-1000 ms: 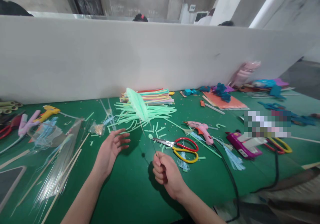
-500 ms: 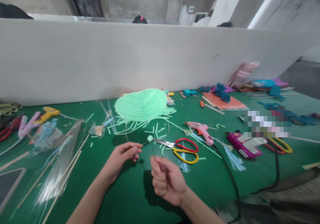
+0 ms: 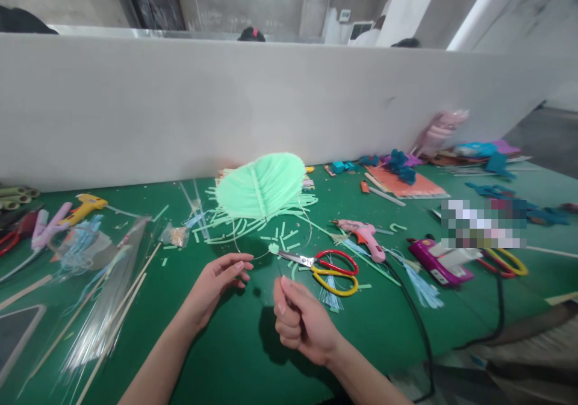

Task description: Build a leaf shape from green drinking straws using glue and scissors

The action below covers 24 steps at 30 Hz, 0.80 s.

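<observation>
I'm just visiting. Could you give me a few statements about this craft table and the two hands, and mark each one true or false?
1. The right hand pinches a thin wire that carries a light green leaf. True.
2. The scissors are in the left hand. False: they lie on the green table, beside the right hand.
3. The leaf lies flat on the table. False: it is held up above it.
4. A pink glue gun lies beyond the scissors. True.
</observation>
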Each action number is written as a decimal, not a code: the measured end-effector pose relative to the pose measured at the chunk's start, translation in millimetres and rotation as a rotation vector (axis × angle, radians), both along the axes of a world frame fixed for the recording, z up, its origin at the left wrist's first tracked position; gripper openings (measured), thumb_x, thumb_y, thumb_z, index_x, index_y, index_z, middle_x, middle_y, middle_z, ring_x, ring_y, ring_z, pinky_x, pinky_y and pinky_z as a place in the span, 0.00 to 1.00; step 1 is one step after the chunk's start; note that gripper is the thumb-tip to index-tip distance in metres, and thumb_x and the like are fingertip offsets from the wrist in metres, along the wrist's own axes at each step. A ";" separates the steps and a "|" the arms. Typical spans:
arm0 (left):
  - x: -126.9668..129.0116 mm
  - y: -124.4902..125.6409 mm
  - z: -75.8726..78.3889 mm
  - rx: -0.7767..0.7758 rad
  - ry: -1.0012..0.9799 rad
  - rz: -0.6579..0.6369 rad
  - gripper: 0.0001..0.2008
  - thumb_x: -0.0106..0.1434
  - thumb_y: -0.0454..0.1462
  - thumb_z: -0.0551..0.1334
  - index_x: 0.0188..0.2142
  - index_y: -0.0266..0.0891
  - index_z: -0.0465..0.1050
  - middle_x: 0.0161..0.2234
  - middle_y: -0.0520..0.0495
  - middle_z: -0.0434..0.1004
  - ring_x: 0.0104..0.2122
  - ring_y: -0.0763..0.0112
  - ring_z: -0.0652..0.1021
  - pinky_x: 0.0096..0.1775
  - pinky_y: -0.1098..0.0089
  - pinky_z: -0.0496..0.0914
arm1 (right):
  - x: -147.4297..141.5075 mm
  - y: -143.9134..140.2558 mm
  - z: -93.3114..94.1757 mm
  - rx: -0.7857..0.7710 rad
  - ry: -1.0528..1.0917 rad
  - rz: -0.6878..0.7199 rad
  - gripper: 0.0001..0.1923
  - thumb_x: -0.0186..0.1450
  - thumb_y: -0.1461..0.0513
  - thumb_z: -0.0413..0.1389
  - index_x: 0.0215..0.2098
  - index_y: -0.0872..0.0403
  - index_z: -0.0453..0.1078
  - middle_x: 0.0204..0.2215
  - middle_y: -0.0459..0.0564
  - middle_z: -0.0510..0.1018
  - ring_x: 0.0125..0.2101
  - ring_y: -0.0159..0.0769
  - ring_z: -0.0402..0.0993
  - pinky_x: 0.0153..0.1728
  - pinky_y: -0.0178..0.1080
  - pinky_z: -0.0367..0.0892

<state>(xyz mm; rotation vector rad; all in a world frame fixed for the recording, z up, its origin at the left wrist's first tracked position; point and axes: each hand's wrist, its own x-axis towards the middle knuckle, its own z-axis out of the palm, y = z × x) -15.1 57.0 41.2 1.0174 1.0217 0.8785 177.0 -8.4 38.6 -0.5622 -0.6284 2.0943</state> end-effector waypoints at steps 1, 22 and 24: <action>0.0 -0.2 0.9 0.001 0.001 -0.004 0.14 0.57 0.42 0.68 0.42 0.40 0.80 0.39 0.43 0.80 0.34 0.70 0.76 0.36 0.70 0.70 | -0.2 0.6 -0.7 -0.006 0.006 -0.005 0.22 0.65 0.46 0.56 0.25 0.53 0.61 0.11 0.31 0.45 0.12 0.20 0.34 0.11 0.24 0.38; -0.7 -1.3 -2.8 -0.003 -0.013 -0.092 0.15 0.58 0.43 0.67 0.42 0.37 0.81 0.38 0.40 0.81 0.36 0.66 0.77 0.37 0.70 0.71 | -6.8 1.1 -3.0 -0.005 -0.032 -0.047 0.23 0.63 0.45 0.57 0.24 0.53 0.60 0.10 0.31 0.46 0.11 0.20 0.34 0.11 0.24 0.37; 3.7 -5.2 -1.2 -0.007 -0.031 -0.151 0.16 0.58 0.43 0.68 0.43 0.37 0.81 0.42 0.37 0.81 0.40 0.61 0.78 0.40 0.67 0.71 | -11.9 0.4 -5.1 -0.047 -0.006 -0.034 0.23 0.62 0.44 0.57 0.25 0.52 0.59 0.10 0.31 0.46 0.11 0.20 0.34 0.10 0.24 0.37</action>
